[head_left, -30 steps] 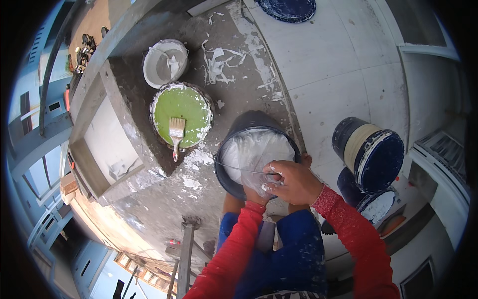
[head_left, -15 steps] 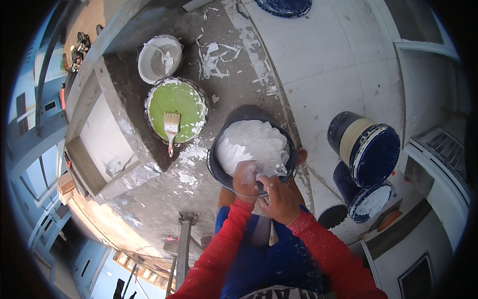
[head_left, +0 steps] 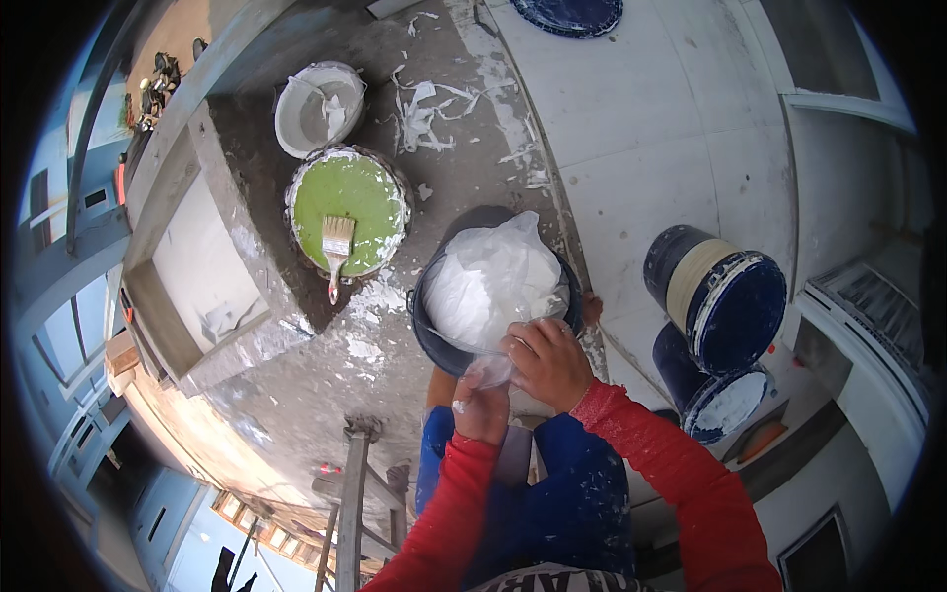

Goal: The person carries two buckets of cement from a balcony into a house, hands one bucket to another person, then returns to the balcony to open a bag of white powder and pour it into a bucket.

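A dark bucket point(head_left: 427, 340) stands between my knees with a clear plastic bag of white material point(head_left: 493, 281) in it. My left hand point(head_left: 481, 409) is at the near rim, closed on a gathered end of the plastic. Just right of it, my right hand point(head_left: 547, 363) has its fingers bent down on the plastic at the bucket's near right edge. Its fingertips are partly hidden against the bag. White powder marks my fingers and both red sleeves.
Left of the bucket, a paintbrush point(head_left: 336, 249) lies on a green-topped pail point(head_left: 370, 202). Behind it is a white bucket point(head_left: 289, 120) with scraps inside. Dark blue pails point(head_left: 740, 314) stand at the right. A metal post point(head_left: 353, 493) rises near my left arm. White scraps litter the floor.
My left hand has drawn back toward me, pulling the gathered plastic over the near rim. My right hand has shifted forward onto the bag, whose far part now stands up in a peak.
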Action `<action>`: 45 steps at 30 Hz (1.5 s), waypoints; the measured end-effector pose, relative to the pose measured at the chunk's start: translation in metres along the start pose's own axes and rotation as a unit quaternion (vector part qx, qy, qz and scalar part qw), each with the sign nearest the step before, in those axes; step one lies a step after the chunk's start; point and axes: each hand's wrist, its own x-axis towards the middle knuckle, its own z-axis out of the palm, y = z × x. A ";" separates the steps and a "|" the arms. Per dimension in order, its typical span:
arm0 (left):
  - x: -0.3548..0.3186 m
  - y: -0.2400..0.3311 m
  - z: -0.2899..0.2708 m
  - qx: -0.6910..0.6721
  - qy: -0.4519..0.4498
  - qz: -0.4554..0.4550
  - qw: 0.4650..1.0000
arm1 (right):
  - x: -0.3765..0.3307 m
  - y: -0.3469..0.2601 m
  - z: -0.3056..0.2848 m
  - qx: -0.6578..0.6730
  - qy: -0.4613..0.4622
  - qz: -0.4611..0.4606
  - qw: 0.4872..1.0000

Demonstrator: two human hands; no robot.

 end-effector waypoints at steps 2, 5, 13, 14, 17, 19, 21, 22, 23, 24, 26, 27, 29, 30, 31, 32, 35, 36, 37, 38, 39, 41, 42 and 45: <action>-0.003 0.018 0.023 -0.036 -0.017 -0.034 0.999 | -0.002 0.009 0.008 0.020 -0.010 -0.008 1.000; 0.002 0.023 0.036 0.107 0.020 0.002 0.994 | -0.004 0.009 0.020 0.051 0.016 -0.011 0.998; 0.003 0.019 0.042 0.107 0.056 0.060 0.991 | -0.024 0.003 0.031 0.161 0.129 0.137 0.969; 0.003 0.021 0.041 0.094 0.048 0.057 0.993 | -0.023 0.001 0.025 0.139 0.130 0.158 0.969; 0.004 0.024 0.033 0.075 0.027 0.039 0.996 | -0.027 0.000 0.029 0.165 0.105 0.224 0.955; 0.006 0.024 0.028 0.102 0.008 0.029 0.994 | -0.026 0.000 0.031 0.208 0.077 0.233 0.947; 0.007 0.023 0.022 0.161 -0.014 0.023 0.987 | -0.020 0.002 0.026 0.244 0.045 0.207 0.946; 0.007 0.022 0.020 0.176 -0.011 0.023 0.984 | -0.020 0.007 0.026 0.221 0.035 0.173 0.959; 0.005 0.020 0.017 0.192 -0.009 0.023 0.981 | -0.023 0.014 0.028 0.197 0.024 0.139 0.970; 0.004 0.017 0.014 0.207 -0.007 0.023 0.978 | -0.025 0.018 0.029 0.172 0.014 0.104 0.979; 0.001 0.010 0.025 0.334 -0.050 0.107 0.935 | -0.025 0.020 0.029 0.192 0.021 0.107 0.975; 0.001 0.008 0.029 0.394 -0.071 0.149 0.904 | -0.025 0.020 0.028 0.201 0.025 0.108 0.973; 0.004 0.006 0.027 0.400 -0.027 0.069 0.913 | -0.025 0.016 0.028 0.196 0.031 0.104 0.975; 0.005 0.005 0.026 0.402 -0.003 0.029 0.915 | -0.025 0.016 0.028 0.194 0.033 0.101 0.975; 0.006 0.005 0.023 0.423 -0.009 0.033 0.905 | -0.026 0.016 0.028 0.204 0.041 0.108 0.972; 0.006 0.006 0.019 0.444 -0.015 0.037 0.895 | -0.026 0.018 0.029 0.214 0.048 0.114 0.969; 0.003 0.005 0.016 0.471 -0.059 0.129 0.871 | -0.013 0.024 0.016 0.213 -0.020 0.082 0.973; 0.002 0.005 0.018 0.472 -0.078 0.174 0.861 | -0.005 0.026 0.008 0.205 -0.057 0.062 0.975; 0.001 0.005 0.015 0.488 -0.066 0.173 0.853 | 0.000 0.029 0.004 0.165 -0.079 0.025 0.983; 0.000 0.006 0.012 0.504 -0.054 0.172 0.845 | 0.006 0.031 0.002 0.125 -0.101 -0.013 0.987; 0.000 0.007 0.008 0.519 -0.042 0.171 0.836 | 0.009 0.033 0.000 0.084 -0.123 -0.051 0.988; -0.004 0.017 0.012 0.594 -0.037 0.178 0.784 | 0.016 0.033 -0.002 -0.003 -0.007 -0.167 0.986; -0.006 0.020 0.015 0.629 -0.034 0.180 0.755 | 0.020 0.032 -0.003 -0.047 0.051 -0.224 0.972; -0.015 0.016 0.024 0.605 0.014 0.253 0.754 | 0.044 0.026 -0.017 -0.014 -0.054 -0.283 0.958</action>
